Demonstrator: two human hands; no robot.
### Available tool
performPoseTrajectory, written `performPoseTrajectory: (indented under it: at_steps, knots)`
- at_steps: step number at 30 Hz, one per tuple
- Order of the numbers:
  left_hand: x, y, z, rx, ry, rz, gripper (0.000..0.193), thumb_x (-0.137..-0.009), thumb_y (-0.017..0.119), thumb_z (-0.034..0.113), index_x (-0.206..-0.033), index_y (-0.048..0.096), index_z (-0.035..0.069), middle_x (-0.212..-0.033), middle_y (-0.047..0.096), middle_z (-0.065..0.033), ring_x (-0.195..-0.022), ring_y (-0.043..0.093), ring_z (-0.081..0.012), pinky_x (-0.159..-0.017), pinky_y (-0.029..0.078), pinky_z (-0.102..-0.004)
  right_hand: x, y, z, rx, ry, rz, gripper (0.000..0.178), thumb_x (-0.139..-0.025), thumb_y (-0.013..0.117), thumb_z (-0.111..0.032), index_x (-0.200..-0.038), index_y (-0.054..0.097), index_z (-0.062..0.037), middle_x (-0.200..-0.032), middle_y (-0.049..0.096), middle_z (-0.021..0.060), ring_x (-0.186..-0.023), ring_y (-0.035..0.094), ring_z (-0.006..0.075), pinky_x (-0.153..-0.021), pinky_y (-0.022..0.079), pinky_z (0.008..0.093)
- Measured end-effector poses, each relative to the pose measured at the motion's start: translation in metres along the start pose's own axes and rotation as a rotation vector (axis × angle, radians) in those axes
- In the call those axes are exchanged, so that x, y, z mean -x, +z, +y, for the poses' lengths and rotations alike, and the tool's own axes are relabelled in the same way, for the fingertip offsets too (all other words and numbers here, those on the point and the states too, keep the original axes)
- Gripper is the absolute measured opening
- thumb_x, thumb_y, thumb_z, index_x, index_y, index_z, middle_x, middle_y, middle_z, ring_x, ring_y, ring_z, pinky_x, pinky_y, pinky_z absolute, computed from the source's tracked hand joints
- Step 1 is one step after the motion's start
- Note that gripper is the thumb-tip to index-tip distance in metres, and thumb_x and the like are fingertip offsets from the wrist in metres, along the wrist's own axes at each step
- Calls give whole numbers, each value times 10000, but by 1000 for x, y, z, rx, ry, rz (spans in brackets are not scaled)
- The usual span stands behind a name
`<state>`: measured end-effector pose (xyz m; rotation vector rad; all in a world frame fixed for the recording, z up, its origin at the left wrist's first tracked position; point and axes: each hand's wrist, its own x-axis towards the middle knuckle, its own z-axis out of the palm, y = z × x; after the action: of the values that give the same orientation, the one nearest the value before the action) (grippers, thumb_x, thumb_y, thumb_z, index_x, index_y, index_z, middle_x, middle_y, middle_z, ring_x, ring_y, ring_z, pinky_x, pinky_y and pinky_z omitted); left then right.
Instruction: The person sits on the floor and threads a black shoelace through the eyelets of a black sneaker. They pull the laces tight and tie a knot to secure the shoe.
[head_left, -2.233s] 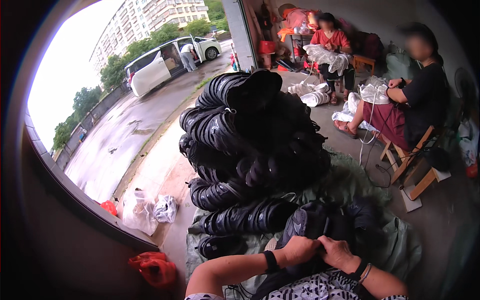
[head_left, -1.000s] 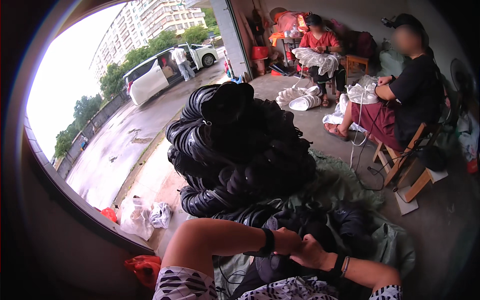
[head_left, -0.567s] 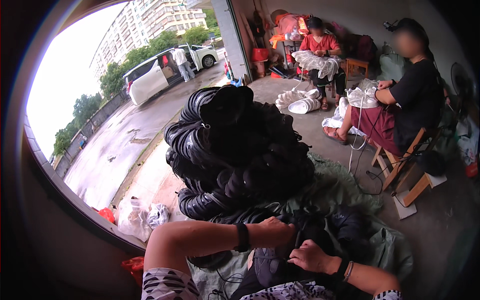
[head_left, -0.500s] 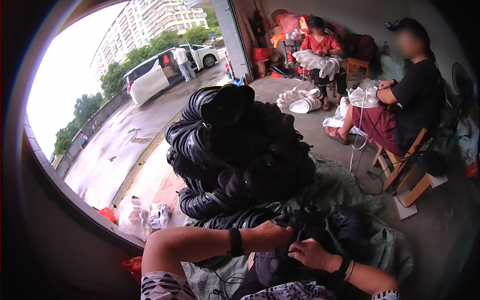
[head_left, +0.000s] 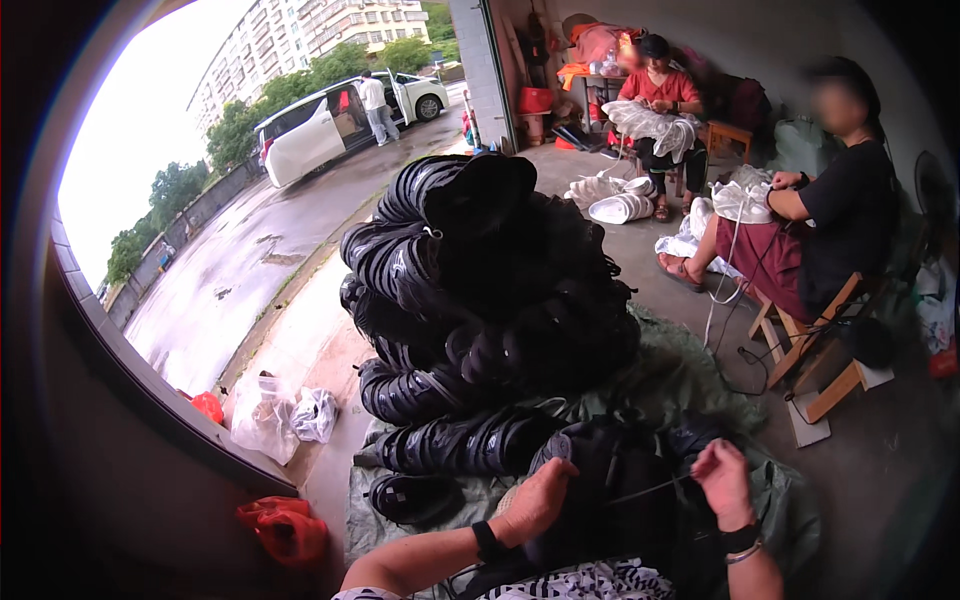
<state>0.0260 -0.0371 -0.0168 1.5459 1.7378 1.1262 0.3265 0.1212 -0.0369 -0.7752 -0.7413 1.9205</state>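
Observation:
In front of me lies a black fabric piece that looks like a shoe upper (head_left: 600, 475), partly hidden by my left hand. My left hand (head_left: 538, 497) is closed at its left edge, seemingly gripping it. A thin grey lace (head_left: 645, 491) runs taut from the dark piece toward my right hand (head_left: 724, 482), whose fingers are pinched around its end, raised to the right. A row of nested black shoe uppers (head_left: 465, 440) lies just beyond my left hand, and a single black shoe upper (head_left: 412, 497) rests on the green sheet beside it.
A tall pile of stacked black uppers (head_left: 480, 270) rises ahead on a green tarp (head_left: 690, 370). Two people sit at right working on white pieces (head_left: 655, 128). A wooden stool (head_left: 825, 340), cords, plastic bags (head_left: 265, 415) and a red bag (head_left: 285, 530) stand around.
My hands have moved apart: the right went up and right, drawing the lace out straight, while the left shifted slightly down and left. The view has also shifted a little.

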Motion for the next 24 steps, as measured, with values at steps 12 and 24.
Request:
performPoseTrajectory:
  at_steps: [12, 24]
  knots:
    - [38, -11, -19, 490, -301, 14, 205, -910, 666, 133, -1058, 649, -6, -899, 700, -60, -821, 642, -96, -739, 520, -251, -5, -88, -45, -32, -162, 240, 116, -933, 627, -221, -897, 619, -111, -664, 572, -12, -405, 337, 35, -357, 246, 198]
    - [38, -25, -29, 396, -450, -252, 195, -936, 637, 178, -979, 646, -12, -813, 664, -43, -721, 611, -91, -657, 504, -242, 12, 119, 54, 998, 612, -668, 224, -973, 499, -214, -929, 607, -23, -788, 678, 69, -543, 616, 107, -498, 464, 226]
